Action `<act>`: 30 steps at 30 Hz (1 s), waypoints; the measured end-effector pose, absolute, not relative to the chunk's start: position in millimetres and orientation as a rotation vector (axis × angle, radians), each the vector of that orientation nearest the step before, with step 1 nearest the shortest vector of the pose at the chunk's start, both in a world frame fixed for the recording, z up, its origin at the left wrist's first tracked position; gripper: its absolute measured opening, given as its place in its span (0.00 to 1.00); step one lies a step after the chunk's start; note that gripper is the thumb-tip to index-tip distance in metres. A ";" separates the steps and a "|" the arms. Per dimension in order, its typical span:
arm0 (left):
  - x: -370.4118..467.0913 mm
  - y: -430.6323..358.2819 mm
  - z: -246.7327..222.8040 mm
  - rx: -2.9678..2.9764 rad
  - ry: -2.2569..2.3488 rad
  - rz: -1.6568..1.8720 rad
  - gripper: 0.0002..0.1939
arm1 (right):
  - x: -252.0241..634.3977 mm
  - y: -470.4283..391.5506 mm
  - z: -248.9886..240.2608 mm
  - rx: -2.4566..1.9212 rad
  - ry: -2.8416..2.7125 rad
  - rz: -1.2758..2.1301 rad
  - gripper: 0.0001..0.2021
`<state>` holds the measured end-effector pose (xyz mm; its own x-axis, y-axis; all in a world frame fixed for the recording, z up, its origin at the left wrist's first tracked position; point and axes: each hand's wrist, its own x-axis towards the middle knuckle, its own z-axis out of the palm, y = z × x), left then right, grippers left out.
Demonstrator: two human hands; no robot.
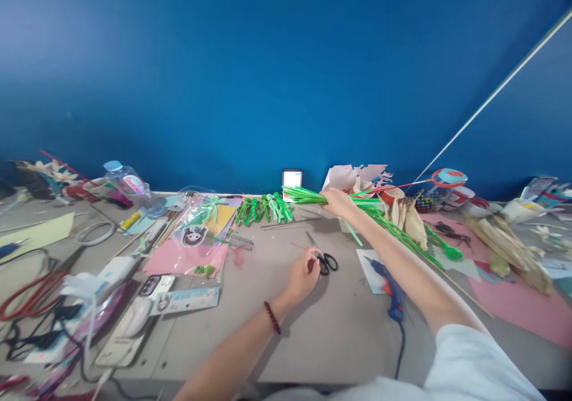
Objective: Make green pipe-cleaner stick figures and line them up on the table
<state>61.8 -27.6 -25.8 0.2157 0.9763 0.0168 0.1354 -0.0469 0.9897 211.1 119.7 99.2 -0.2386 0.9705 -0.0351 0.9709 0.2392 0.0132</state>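
Note:
My right hand (338, 203) reaches to the back of the table, its fingers wrapped round a bundle of green pipe cleaners (304, 195). The stems stick out on both sides of the fist, and more green pipe cleaners (402, 234) lie under and beside the forearm. My left hand (304, 272), with a dark red bead bracelet at the wrist, is low over the table. Its fingers are curled into a pinch; what they hold, if anything, is too small to name. Right beside it lie scissors (329, 263) with black handles. Bent green pipe-cleaner pieces (263, 209) stand in a row near the wall.
A blue glue gun (392, 294) rests on white paper at right, its cord running to the front edge. Left are a plastic bag (196, 234) over pink sheets, a phone (134, 335), a bottle (129, 183) and red-handled scissors (36, 297). Corn husks (513, 252) lie far right.

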 end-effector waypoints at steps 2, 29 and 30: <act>61.3 -27.6 -26.1 1.532 1.131 0.990 0.11 | 202.5 115.6 115.2 1.826 2.531 0.016 0.14; 64.0 -31.3 -30.2 1.745 1.167 0.937 0.13 | 195.9 145.0 48.2 1.531 2.641 -0.019 0.22; 64.2 -31.6 -29.6 1.754 1.178 0.934 0.13 | 198.2 149.4 49.2 1.532 2.619 -0.066 0.23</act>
<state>64.2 -31.6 -29.6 0.2909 0.9469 0.1369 0.3493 -0.2383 0.9062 198.2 149.4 49.2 -0.4863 0.8664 -0.1136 0.8710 0.4910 0.0160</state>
